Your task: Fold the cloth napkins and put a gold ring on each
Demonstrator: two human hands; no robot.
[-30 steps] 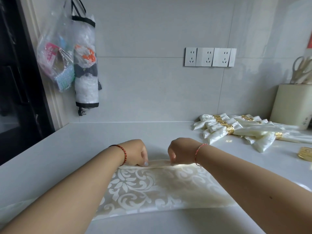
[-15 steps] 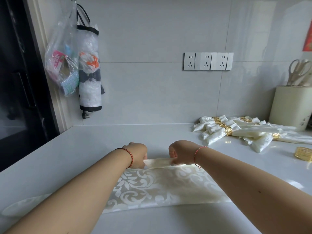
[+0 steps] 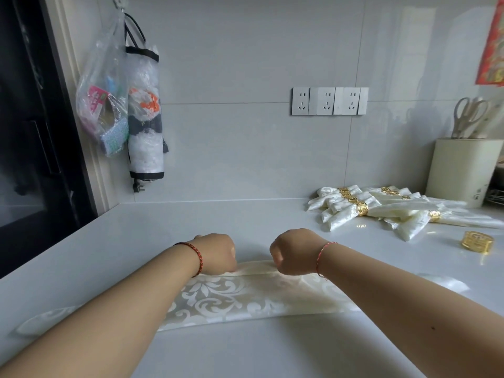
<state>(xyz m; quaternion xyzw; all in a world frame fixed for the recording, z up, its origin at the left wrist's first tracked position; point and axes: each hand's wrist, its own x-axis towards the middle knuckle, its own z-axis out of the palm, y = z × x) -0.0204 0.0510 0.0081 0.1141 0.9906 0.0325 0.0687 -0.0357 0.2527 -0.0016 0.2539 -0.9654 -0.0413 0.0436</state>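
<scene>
While both fists curl | napkin (image 3: 245, 293) far edge under fingers (image 3: 231, 264)

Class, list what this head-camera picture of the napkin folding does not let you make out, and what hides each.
- Fingertips of left hand and right hand: curled under, behind the knuckles.
- Cream damask cloth napkin: its ends covered by the forearms.
- Finished ringed napkins pile: overlapping, count unclear.
- Red wall hanging: cut by the right edge.
</scene>
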